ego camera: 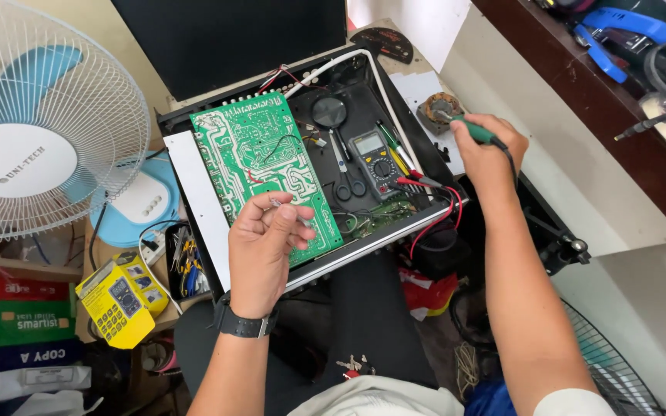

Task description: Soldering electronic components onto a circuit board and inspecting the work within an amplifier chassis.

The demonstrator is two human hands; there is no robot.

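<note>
Your left hand (262, 245) hovers over the lower edge of the green circuit board (264, 166), its fingers curled together and pinching a thin length of solder wire (290, 214) just above the board's solder side. A dark watch (245, 322) sits on that wrist. Your right hand (489, 154) is well apart from the left, clamped on the green handle of a soldering iron (473, 129); the iron's tip rests on a round brownish pad (438, 112) lying on white paper at the far right of the chassis.

The circuit board lies tilted, copper side up, in the left half of an open black amplifier chassis (425, 139). Beside the board, inside the chassis, you have a magnifying glass (329, 112), a grey digital multimeter (378, 163) with red test leads (435, 202) trailing off to the right, and a pair of scissors (348, 179) between them.

To your left stands a white fan (40, 123) with blue blades, and below it a yellow multimeter box (121, 300). A blue-handled tool (618, 42) lies on the dark shelf at upper right.
</note>
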